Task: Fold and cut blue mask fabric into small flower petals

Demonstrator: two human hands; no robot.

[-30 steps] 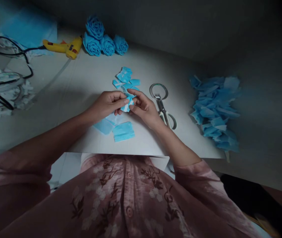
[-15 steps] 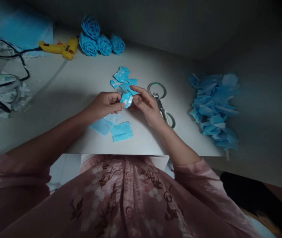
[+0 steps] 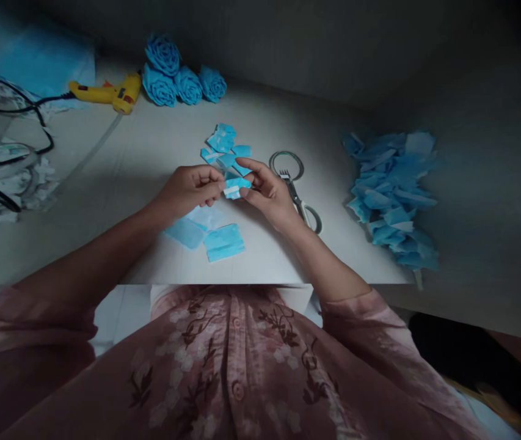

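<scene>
Between my two hands is a small folded blue piece (image 3: 236, 187) with white patches. My left hand (image 3: 196, 186) pinches its left edge between thumb and fingers. On the other side, my right hand (image 3: 269, 192) grips it with the thumb at the lower right, the index finger stretched above. Just beyond the hands lie several small folded blue pieces (image 3: 222, 139). A flat blue rectangle (image 3: 225, 242) and a paler blue sheet (image 3: 187, 232) rest nearer the table's front edge.
Scissors (image 3: 294, 194) and a ring of tape (image 3: 286, 165) lie right of my hands. Blue scraps (image 3: 393, 195) are heaped at the right. Behind stand several blue rosettes (image 3: 161, 88), a yellow glue gun (image 3: 109, 93) and blue sheets (image 3: 43, 61). White scraps (image 3: 8, 177) and a black cable (image 3: 43, 116) are at the left.
The piece between my hands has turned and shows a long white strip. My left fingertips have shifted slightly left, and my right thumb now presses the piece's lower edge. The view has shifted slightly.
</scene>
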